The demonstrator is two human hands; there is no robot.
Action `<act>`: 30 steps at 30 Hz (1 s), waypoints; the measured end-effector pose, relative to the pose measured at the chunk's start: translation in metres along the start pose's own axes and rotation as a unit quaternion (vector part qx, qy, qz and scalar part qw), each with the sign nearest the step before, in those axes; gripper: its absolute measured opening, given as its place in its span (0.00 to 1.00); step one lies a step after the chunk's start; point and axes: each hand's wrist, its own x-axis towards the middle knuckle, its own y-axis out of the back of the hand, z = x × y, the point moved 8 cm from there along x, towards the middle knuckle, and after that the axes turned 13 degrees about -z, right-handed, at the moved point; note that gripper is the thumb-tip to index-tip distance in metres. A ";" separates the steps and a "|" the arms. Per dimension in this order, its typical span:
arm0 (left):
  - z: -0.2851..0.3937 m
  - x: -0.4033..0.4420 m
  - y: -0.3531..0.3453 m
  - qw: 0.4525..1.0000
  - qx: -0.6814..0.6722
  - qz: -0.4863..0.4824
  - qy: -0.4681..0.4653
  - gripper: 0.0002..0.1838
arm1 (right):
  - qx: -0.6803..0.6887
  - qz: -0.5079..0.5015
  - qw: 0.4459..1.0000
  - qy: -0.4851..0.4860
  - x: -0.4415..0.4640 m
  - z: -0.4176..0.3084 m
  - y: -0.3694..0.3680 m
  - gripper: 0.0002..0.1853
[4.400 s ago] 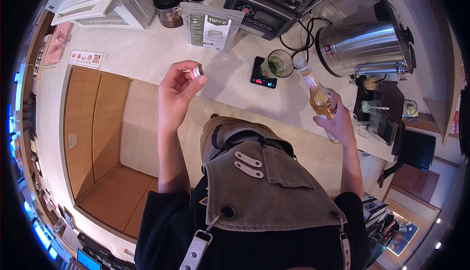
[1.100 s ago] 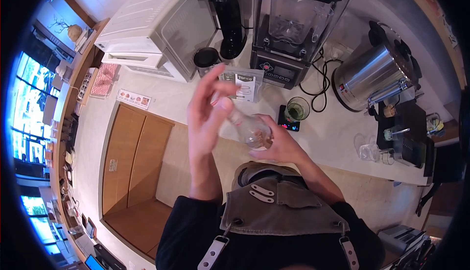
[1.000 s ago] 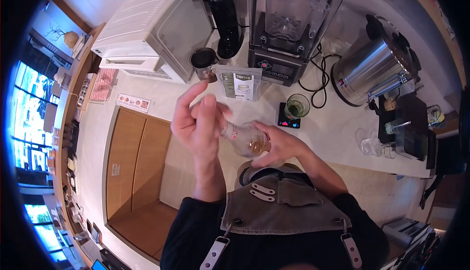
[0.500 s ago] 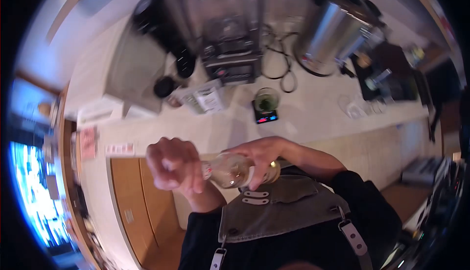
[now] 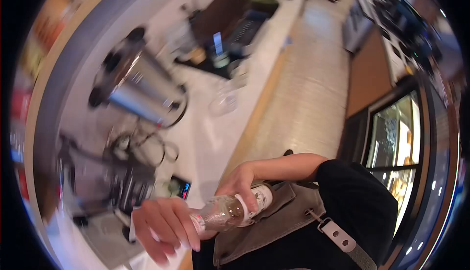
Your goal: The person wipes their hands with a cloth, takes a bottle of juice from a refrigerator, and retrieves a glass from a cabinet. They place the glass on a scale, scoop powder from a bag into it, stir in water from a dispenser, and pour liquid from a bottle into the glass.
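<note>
A clear bottle (image 5: 221,213) with a pale label lies slanted across my apron front, its neck toward the left. My right hand (image 5: 240,184) is wrapped round the bottle's body, with the thumb across the near side. My left hand (image 5: 164,226) is at the neck end, its fingers bent over it; the cap, if there is one, is hidden by them. Just beyond the hands, at the counter's edge, a small black scale (image 5: 185,188) has a lit red and blue display. A cup (image 5: 172,187) with something green inside stands on it, blurred.
A large steel urn (image 5: 147,91) stands on the white counter (image 5: 208,145), with black cables (image 5: 147,145) near it. A blurred blender (image 5: 127,184) is at the left. Farther along are clear plastic pieces (image 5: 225,101) and a dark tray (image 5: 203,64). At the right stands a glass-fronted display case (image 5: 396,128).
My view has swung to the right, bringing in the floor and display case. Both hands stay on the bottle; the left fingers have loosened from a tight fist to a looser bend.
</note>
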 end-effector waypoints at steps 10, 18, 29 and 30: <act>-0.336 0.139 0.076 0.955 -0.169 -0.219 0.106 0.10 | -0.167 0.256 0.947 0.098 -0.319 -0.049 -0.160 0.56; -0.625 0.140 0.181 0.961 -0.076 0.097 0.247 0.23 | -0.275 0.580 0.728 0.241 -0.574 -0.060 -0.259 0.52; -1.021 0.193 0.280 0.836 -0.002 -0.209 0.508 0.18 | -0.258 0.900 0.272 0.223 -0.909 -0.034 -0.440 0.57; -1.053 0.217 0.280 0.832 0.002 -0.228 0.507 0.17 | -0.211 0.933 0.200 0.213 -0.926 -0.006 -0.456 0.55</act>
